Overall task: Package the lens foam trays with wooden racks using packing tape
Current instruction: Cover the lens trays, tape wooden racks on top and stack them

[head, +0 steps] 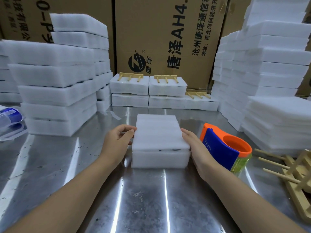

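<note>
Entry: 1 bundle in hand, alignment step.

- Foam tray (159, 158) sits on the counter (143, 199) between my 2 hands, with a cover sheet (159, 133) laid on top of it. A dark gap shows between the 2 layers at the near edge, so the sheet is not fully seated.
- Left hand (117, 142): fingers curled, thumb and fingertips gripping the left edge of the cover sheet.
- Right hand (193, 147): fingers straight, laid flat against the right side of the stack and pressing it square. It grasps nothing.
- Tape dispenser (223, 147) (orange and blue) stands just outside my right hand, not touched.
- Loose wooden racks (292, 169) lie further out to the right of that hand, well apart from the tray.

Progress, as judged:
- Done: beyond my fingertips, against the cardboard boxes (168, 39), sit finished bundles (129, 86) in 2 layers. 3 of them show a rack on top. Their faces look glossy, probably tape, though I cannot confirm it.
- Not done on this bundle: no rack on it and no tape that I can see.
- Left: seat the sheet, add 1 rack, wrap with tape.
- Backlog: tall foam stacks (55, 91) stand out past both hands, so most of the job appears to remain.
</note>
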